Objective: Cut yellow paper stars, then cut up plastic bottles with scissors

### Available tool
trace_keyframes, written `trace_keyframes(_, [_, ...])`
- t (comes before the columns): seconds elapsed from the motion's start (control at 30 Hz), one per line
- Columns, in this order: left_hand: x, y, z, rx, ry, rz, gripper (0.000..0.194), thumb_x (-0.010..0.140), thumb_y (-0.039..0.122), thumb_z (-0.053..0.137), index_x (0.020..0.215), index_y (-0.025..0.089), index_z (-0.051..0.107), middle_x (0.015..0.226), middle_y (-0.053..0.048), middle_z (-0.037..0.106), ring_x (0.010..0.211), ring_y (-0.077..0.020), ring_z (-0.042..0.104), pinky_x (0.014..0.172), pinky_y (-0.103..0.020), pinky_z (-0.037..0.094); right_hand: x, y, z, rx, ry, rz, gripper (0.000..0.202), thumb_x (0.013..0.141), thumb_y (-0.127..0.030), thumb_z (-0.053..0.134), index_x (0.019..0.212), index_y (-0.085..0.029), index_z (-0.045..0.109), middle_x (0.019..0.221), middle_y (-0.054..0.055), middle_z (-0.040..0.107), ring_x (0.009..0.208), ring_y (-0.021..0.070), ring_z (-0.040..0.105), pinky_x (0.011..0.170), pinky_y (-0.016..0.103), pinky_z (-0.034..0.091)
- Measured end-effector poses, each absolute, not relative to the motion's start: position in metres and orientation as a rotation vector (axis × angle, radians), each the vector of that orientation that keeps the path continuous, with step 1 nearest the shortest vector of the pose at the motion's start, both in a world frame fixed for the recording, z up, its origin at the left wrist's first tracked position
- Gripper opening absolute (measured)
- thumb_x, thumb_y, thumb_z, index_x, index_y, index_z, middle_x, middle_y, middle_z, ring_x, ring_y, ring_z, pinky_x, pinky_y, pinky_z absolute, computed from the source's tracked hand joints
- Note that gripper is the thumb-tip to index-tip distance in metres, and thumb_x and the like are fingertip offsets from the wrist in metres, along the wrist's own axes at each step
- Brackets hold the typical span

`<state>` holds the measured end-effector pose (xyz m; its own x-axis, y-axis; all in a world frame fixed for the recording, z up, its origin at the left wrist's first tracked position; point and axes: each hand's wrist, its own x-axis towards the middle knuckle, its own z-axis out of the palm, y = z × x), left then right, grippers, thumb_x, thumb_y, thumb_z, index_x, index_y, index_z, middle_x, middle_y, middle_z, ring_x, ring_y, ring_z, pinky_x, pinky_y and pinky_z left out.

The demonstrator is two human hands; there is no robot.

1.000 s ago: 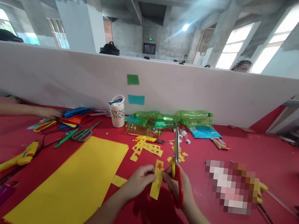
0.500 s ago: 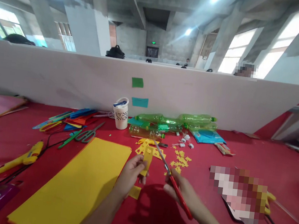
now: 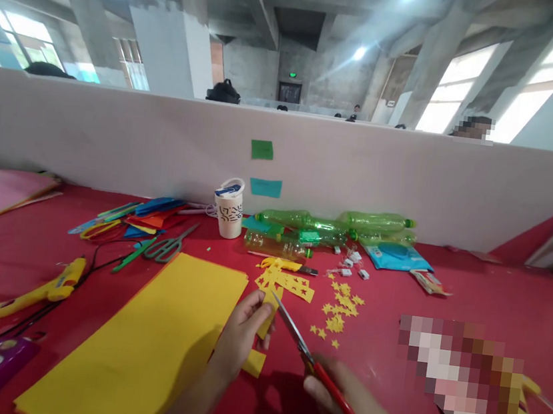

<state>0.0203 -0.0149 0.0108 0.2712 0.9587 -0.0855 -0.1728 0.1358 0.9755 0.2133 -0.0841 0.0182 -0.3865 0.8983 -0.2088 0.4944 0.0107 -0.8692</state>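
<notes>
A small yellow paper piece (image 3: 266,325) is pinched between the thumb and fingers of my left hand (image 3: 242,332). My right hand (image 3: 335,385) is closed around red-handled scissors (image 3: 302,346), whose tip points up and left to the paper's upper edge. Another yellow scrap (image 3: 254,363) lies on the red table just below my left hand. Beyond the hands are yellow strips with star-shaped holes (image 3: 297,286) and a scatter of small yellow stars (image 3: 339,309). A stack of large yellow sheets (image 3: 139,338) lies left of my left hand.
Green plastic bottles (image 3: 324,226), a white cup (image 3: 229,214) and a blue packet (image 3: 396,256) stand or lie near the partition (image 3: 163,146). Grey scissors (image 3: 171,246) and a yellow glue gun (image 3: 44,289) are at left. A blurred object (image 3: 462,377) lies at right.
The camera view has shifted slightly. My right hand and the red scissors have moved lower and a little right, and the scissor tip now meets the paper's edge, where before it was above and beside it.
</notes>
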Motion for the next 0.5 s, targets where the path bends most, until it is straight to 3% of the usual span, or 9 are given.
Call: trace_keyframes(0.5, [0.020, -0.015, 0.008, 1.165, 0.967, 1.057, 0.022, 0.082, 0.037, 0.051, 0.072, 0.019, 0.044, 0.054, 0.005, 0.050, 0.041, -0.0058, 0.043, 0.038, -0.016, 0.037, 0.209, -0.088, 0.008, -1.337, -1.593, 1.641, 0.042, 0.086, -0.058, 0.043, 0.073, -0.018, 0.042, 0.054, -0.007, 0.038, 0.047, 0.0066, 0.031, 0.042, 0.019, 0.022])
